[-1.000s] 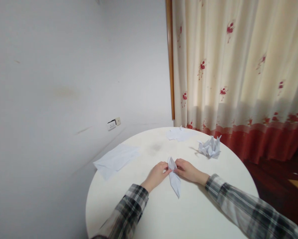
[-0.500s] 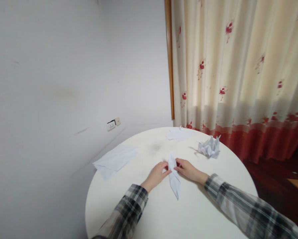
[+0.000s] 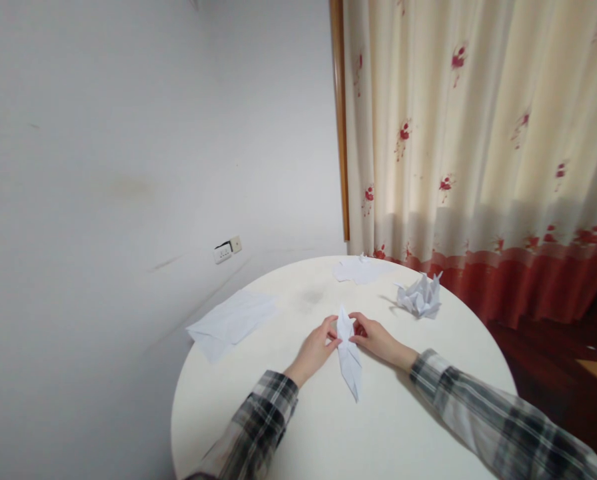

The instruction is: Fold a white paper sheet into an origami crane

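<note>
A long, narrow piece of folded white paper point(image 3: 350, 363) with pointed ends lies between my two hands, at the middle of the round table. My left hand point(image 3: 318, 348) pinches its left edge, thumb near the paper's middle and fingers a little higher. From the other side my right hand point(image 3: 375, 339) grips the right edge between thumb and bent fingers. The paper's upper tip rises past my fingertips, and its lower tip points toward me. Creases run along its surface.
The white round table point(image 3: 403, 427) stands by a wall and a flowered curtain point(image 3: 483, 133). White sheets point(image 3: 236, 320) lie at its left edge, more flat paper point(image 3: 356, 270) at the back. Folded paper shapes point(image 3: 421, 297) cluster at the right. A socket point(image 3: 222, 253) is on the wall.
The fingers of both hands have shifted slightly upward along the folded paper's edges. The paper itself has hardly moved.
</note>
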`<state>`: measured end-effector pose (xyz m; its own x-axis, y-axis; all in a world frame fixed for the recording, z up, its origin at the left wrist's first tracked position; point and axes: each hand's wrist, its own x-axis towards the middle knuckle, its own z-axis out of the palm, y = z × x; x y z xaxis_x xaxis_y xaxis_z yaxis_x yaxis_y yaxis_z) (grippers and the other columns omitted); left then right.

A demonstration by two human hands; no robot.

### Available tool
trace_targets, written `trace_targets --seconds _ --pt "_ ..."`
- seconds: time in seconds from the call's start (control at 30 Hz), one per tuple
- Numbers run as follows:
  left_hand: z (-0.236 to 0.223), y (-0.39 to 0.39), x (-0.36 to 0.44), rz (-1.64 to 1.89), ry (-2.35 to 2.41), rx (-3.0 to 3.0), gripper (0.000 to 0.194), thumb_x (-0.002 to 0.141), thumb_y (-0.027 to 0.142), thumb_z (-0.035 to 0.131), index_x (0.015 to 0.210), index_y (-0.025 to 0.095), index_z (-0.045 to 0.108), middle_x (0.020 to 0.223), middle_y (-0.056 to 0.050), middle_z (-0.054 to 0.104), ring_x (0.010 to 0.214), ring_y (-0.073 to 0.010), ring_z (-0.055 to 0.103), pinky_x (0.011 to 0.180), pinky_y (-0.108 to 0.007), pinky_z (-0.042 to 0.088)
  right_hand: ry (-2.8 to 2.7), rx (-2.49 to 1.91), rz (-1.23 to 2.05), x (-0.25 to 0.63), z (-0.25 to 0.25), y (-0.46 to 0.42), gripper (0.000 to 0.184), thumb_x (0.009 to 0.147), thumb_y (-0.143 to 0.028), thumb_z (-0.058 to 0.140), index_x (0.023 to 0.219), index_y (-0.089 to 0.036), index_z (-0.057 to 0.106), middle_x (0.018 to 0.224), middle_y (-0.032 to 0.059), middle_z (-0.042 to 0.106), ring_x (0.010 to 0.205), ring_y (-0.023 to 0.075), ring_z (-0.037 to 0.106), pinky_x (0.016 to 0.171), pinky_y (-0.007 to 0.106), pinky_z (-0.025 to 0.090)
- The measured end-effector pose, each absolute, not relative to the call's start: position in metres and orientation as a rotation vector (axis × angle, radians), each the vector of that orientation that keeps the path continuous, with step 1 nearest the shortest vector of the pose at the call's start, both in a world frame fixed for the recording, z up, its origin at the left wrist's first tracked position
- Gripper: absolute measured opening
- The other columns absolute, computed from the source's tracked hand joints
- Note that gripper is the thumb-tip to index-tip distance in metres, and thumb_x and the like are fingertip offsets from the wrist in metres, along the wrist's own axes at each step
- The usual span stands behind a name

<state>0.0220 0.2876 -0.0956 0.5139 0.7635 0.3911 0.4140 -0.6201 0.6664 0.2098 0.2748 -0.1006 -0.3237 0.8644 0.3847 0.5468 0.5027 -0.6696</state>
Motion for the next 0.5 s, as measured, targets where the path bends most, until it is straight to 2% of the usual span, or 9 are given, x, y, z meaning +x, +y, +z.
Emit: trace_targets --seconds 0.13,0.3,0.5 --pt "-0.0978 0.2884 0.0225 0.945 0.939 2.258 0.051 0.073 0.012 0.054 0.118 0.021 0.033 0.079 0.001 0.057 0.074 -0.0134 0.054 0.074 -0.027 0.042 -2.003 -1.129 0.564 0.2097 -0.1012 0.2758 0.04 0.071 -0.015 0.056 0.107 -0.018 0.04 0.073 -0.0008 0.056 0.063 0.0116 0.053 0.059 0.023 0.041" --pt "-0.099 0.2887 0.0222 0.967 0.967 2.285 0.054 0.071 0.01 0.056 0.118 0.021 0.033 0.089 -0.002 0.054 0.078 -0.0135 0.052 0.077 -0.029 0.042 -1.994 -1.126 0.583 0.2091 -0.1009 0.2751 0.042 0.071 -0.016 0.056 0.11 -0.019 0.04 0.073 -0.0009 0.056 0.063 0.0118 0.053 0.06 0.024 0.043" --pt "-0.0946 0.2864 0.0187 1.067 0.979 2.488 0.046 0.069 0.014 0.06 0.111 0.022 0.044 0.11 -0.006 0.045 0.105 -0.0189 0.041 0.092 -0.036 0.033 -2.005 -1.094 0.518 0.2085 -0.0999 0.2727 0.046 0.069 -0.012 0.056 0.112 -0.021 0.041 0.088 0.0027 0.051 0.066 0.0107 0.052 0.062 0.024 0.045"
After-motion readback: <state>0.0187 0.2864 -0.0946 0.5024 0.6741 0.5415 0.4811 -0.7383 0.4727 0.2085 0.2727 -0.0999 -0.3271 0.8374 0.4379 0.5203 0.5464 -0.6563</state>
